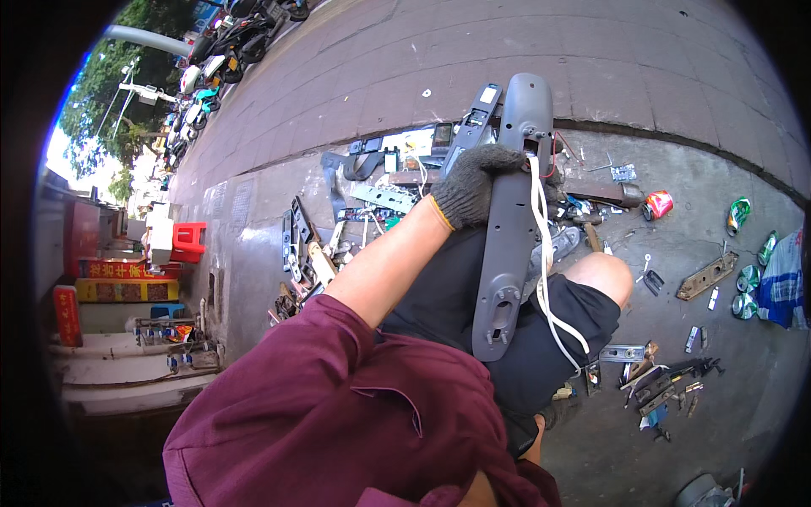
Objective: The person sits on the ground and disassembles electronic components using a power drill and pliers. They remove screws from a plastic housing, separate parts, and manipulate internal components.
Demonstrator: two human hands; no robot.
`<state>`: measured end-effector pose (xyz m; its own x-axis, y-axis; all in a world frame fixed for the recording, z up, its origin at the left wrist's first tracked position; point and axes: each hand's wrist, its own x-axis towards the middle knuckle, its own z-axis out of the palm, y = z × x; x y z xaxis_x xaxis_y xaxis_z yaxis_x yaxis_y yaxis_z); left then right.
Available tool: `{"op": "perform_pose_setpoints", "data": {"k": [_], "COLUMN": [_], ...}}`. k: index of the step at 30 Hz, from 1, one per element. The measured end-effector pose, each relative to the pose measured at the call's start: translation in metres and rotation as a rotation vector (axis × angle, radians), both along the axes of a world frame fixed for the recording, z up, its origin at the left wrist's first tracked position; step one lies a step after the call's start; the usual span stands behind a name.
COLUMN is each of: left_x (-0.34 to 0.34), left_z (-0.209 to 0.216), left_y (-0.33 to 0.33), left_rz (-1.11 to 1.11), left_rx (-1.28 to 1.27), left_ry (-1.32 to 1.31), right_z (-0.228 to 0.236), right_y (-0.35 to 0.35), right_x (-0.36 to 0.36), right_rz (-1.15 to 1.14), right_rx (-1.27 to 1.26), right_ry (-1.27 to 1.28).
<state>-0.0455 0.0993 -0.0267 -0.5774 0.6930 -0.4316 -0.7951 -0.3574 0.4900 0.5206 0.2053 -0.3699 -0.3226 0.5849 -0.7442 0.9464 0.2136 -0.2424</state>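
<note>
My left hand (pixel 477 186), in a dark grey knit glove, is closed around a long grey door lock panel (pixel 508 245). The panel stands tilted over my lap, its rounded end away from me. A white flat cable (pixel 543 237) comes out of an opening near the grip and hangs down along its right side. A thin red wire loops beside that opening. Low by my right thigh, a dark gloved shape (pixel 557 412) at the end of my sleeve looks like my right hand; its fingers are not distinguishable.
Dismantled lock parts lie on the pavement ahead and left, including another dark lock panel (pixel 473 122). Right are a red can (pixel 657 204), green cans (pixel 738 216), a rusty plate (pixel 708 275) and a blue-white bag (pixel 781 283). More metal parts (pixel 663 389) lie near my right side.
</note>
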Motion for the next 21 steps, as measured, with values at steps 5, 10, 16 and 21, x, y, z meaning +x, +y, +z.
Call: {"op": "perform_pose_setpoints", "data": {"k": [5,10,16,21], "left_x": [-0.002,-0.002,-0.011,-0.015], "left_z": [-0.005,-0.001,-0.015,-0.022], "left_y": [-0.002,-0.005,-0.007,-0.007], "left_rz": [-0.020,-0.064,-0.110,0.002], "left_rx": [-0.016,0.012,0.175,0.025], "left_ry": [0.011,0.008,0.156,0.231], "right_z": [-0.001,-0.004,0.004,0.037], "right_y": [0.005,0.016,0.040,0.066], "right_x": [-0.012,-0.023,-0.038,-0.059], "right_rz": [0.012,0.053,0.110,0.112], "right_rx": [0.015,0.038,0.125,0.131], "right_ry": [0.014,0.038,0.147,0.474]}}
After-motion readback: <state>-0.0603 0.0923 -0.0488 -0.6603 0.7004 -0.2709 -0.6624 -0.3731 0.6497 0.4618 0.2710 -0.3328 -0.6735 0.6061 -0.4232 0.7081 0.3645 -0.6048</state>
